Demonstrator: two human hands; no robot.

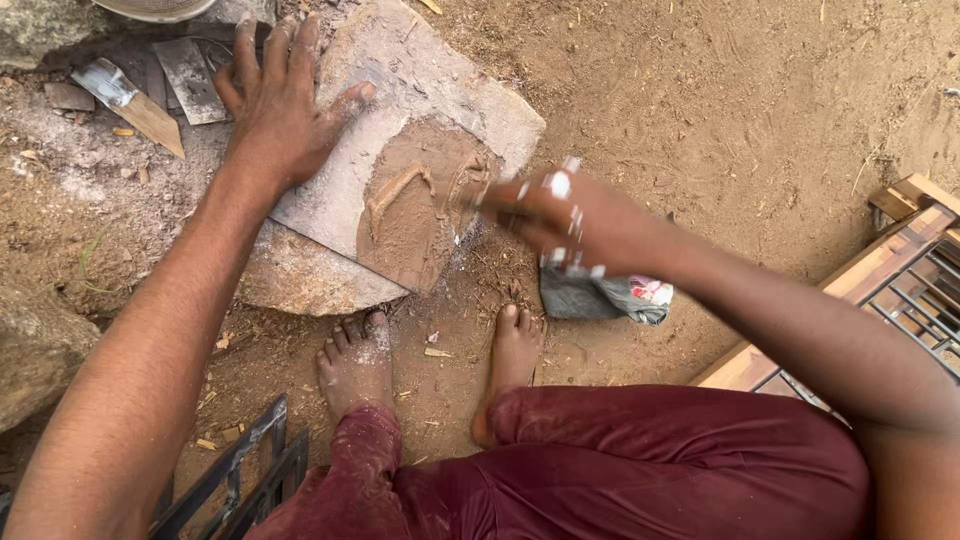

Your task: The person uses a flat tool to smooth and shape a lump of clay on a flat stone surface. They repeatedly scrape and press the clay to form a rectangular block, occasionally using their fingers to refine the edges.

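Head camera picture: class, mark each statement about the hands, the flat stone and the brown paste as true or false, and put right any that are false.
1. The left hand lies flat on the flat stone. True.
2. The brown paste sits on the flat stone. True.
3. The right hand rests on the rag. False: it is at the edge of the paste, above the rag.
4. The person wears shoes. False: both feet are bare on the dirt.
5. A putty knife lies on the ground left of the left hand. True.
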